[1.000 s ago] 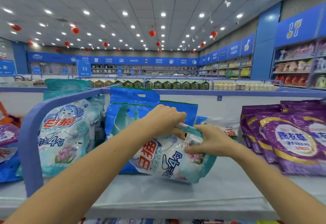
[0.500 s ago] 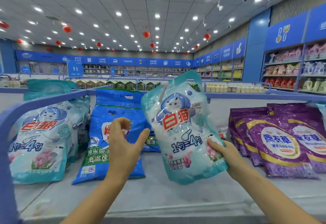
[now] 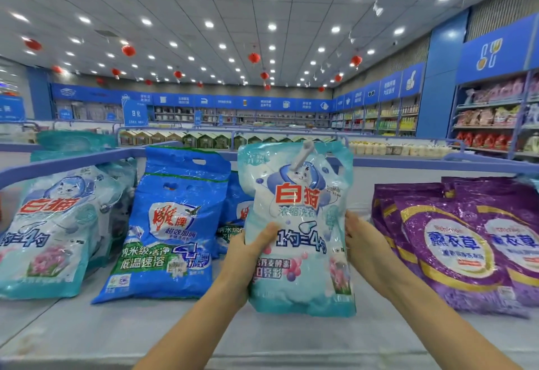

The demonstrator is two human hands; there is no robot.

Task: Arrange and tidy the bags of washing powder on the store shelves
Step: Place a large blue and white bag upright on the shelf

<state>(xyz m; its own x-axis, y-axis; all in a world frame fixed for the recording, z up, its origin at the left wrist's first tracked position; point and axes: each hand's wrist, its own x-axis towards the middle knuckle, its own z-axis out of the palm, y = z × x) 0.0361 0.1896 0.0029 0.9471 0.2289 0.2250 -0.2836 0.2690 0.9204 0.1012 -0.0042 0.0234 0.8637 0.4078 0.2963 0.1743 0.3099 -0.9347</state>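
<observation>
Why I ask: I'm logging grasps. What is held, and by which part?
The teal bag, by its lower side edges: left hand and right hand.

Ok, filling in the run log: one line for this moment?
left hand: grips teal bag | right hand: holds it | bag: upright, between blue bags and purple bags

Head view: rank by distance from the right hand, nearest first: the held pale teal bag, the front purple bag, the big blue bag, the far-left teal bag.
1. Held pale teal plastic bag: centre, in the grip of the right hand.
2. Front purple foil bag: just to the right.
3. Big blue plastic bag: left, past the held bag.
4. Far-left teal plastic bag: farthest left.
</observation>
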